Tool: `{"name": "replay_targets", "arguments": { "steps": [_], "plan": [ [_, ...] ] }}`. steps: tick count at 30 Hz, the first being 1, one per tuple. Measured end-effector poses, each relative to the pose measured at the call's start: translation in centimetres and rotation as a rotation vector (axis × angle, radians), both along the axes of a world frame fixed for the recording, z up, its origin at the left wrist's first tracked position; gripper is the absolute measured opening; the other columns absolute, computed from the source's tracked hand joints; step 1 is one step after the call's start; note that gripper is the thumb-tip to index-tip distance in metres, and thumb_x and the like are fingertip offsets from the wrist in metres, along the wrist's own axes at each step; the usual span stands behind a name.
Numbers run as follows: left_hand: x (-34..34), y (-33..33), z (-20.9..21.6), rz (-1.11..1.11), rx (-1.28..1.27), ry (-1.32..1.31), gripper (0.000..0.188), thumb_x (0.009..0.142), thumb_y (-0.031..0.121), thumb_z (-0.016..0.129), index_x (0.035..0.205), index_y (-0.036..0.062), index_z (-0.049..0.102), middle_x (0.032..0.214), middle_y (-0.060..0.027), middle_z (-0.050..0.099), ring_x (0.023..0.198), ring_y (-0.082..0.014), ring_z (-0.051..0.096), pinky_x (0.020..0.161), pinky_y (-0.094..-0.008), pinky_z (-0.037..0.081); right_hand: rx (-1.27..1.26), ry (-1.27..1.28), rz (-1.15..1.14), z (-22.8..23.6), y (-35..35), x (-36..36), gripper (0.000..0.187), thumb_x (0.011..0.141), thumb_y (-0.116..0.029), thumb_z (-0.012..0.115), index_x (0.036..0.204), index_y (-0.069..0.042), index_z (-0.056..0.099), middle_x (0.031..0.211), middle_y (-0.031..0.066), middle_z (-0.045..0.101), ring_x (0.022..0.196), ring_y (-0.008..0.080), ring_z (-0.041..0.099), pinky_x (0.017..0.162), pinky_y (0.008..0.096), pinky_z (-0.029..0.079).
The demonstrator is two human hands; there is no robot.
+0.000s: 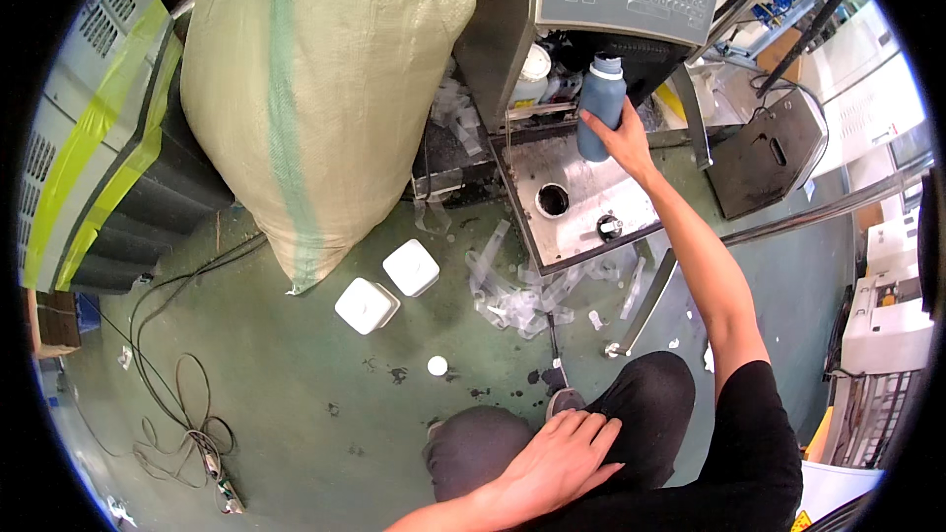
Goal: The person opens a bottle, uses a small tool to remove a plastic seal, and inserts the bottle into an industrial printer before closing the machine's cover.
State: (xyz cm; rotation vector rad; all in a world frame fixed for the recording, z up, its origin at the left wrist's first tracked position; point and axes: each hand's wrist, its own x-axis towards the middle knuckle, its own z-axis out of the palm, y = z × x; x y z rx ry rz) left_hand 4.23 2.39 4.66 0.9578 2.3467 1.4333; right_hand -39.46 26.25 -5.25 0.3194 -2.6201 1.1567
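Head-worn fisheye, steeply downward, close

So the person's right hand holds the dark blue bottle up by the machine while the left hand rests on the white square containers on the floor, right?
Not quite. The left hand rests on the person's own knee, not on the white square containers. The head view shows it. The right hand does hold the dark blue bottle by the machine.

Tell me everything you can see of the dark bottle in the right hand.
The dark bottle is a slate-blue cylinder with rounded shoulders, a short neck and a matching cap that looks closed. It looks like matte plastic. It stands roughly upright, held at the open front of the grey machine, above the steel tray with its round hole. The right hand has its grip around the lower body from behind; fingers cover part of the base. No label is readable. Nothing else visibly touches it.
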Motion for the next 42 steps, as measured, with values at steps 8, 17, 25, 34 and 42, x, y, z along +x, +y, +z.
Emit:
{"name": "replay_targets", "arguments": {
  "steps": [8,17,25,34,42],
  "plan": [
    [0.2,-0.3,-0.6,-0.043,-0.005,0.018,0.055,0.101,0.034,0.077,0.137,-0.0053,0.062,0.119,-0.0182,0.068,0.110,-0.0364,0.067,0.101,-0.0455,0.053,0.132,-0.125,-0.010,1.0,0.8,-1.6,0.078,0.087,-0.060,0.086,0.130,0.001,0.066,0.119,0.0258,0.078,0.111,0.0384,0.077,0.099,0.0462,0.058],
    [1.0,-1.0,-0.4,-0.040,0.047,0.041,0.055,0.099,0.033,0.079,0.135,-0.0056,0.063,0.115,-0.0178,0.068,0.108,-0.0368,0.067,0.099,-0.0460,0.054,0.238,-0.165,0.019,1.1,2.6,-2.6,0.088,0.084,-0.064,0.087,0.137,0.004,0.066,0.122,0.0266,0.077,0.114,0.0372,0.077,0.102,0.0454,0.058],
    [1.4,-1.4,-0.5,-0.035,0.072,0.038,0.055,0.098,0.033,0.079,0.135,-0.0057,0.063,0.115,-0.0180,0.068,0.107,-0.0367,0.067,0.098,-0.0456,0.054,0.351,-0.265,0.042,2.9,2.8,-3.5,0.094,0.080,-0.066,0.088,0.136,0.006,0.067,0.123,0.0278,0.078,0.115,0.0364,0.077,0.103,0.0456,0.058],
    [1.6,-1.5,-0.4,-0.068,0.069,0.032,0.055,0.099,0.032,0.078,0.136,-0.0059,0.062,0.116,-0.0179,0.068,0.109,-0.0360,0.066,0.099,-0.0451,0.053,0.438,-0.377,0.083,6.0,2.9,-4.1,0.096,0.080,-0.064,0.090,0.138,0.008,0.068,0.125,0.0287,0.078,0.117,0.0352,0.077,0.105,0.0443,0.058],
    [1.7,-1.5,-0.5,-0.075,0.058,0.033,0.057,0.099,0.032,0.078,0.138,-0.0061,0.062,0.118,-0.0186,0.068,0.111,-0.0363,0.066,0.100,-0.0453,0.053,0.448,-0.439,0.102,7.8,2.4,-3.8,0.091,0.080,-0.060,0.091,0.139,0.006,0.070,0.129,0.0246,0.077,0.119,0.0340,0.076,0.107,0.0438,0.057]
  ]
}}
